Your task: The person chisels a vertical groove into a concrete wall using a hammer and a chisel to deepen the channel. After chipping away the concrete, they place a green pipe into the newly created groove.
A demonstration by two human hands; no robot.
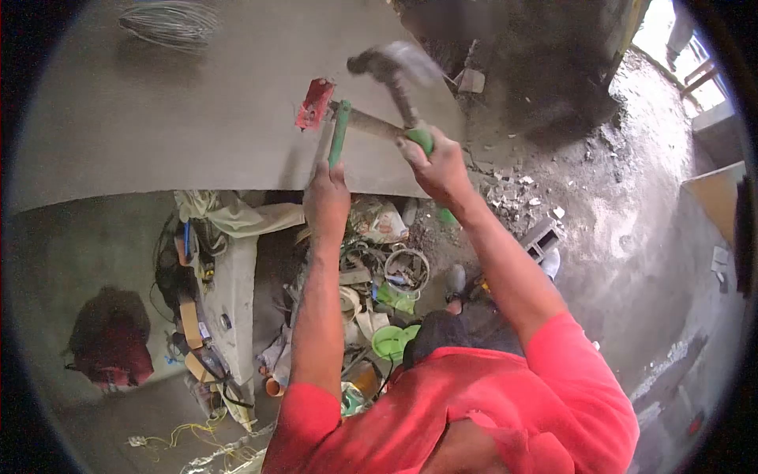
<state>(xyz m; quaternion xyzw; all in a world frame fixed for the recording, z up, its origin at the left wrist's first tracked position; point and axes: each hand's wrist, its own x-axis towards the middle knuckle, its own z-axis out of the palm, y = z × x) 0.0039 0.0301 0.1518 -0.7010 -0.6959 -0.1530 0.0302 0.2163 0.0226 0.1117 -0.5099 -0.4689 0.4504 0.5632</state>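
Observation:
My left hand (326,197) is raised and grips a green-handled chisel (339,133), its tip set against the grey concrete surface (197,118) beside a red box (316,103) set into it. My right hand (438,162) grips the green-ended handle of a hammer (395,75). The hammer's head is motion-blurred above and to the right of the chisel. Both arms reach up from my red shirt (474,411).
A coil of wire (170,22) hangs on the concrete at the top left. Below lie tangled cables, hoses, green plastic bowls (388,341) and cardboard. Rubble and a concrete block (541,237) lie on the dusty floor to the right. A red bag (110,347) sits at the lower left.

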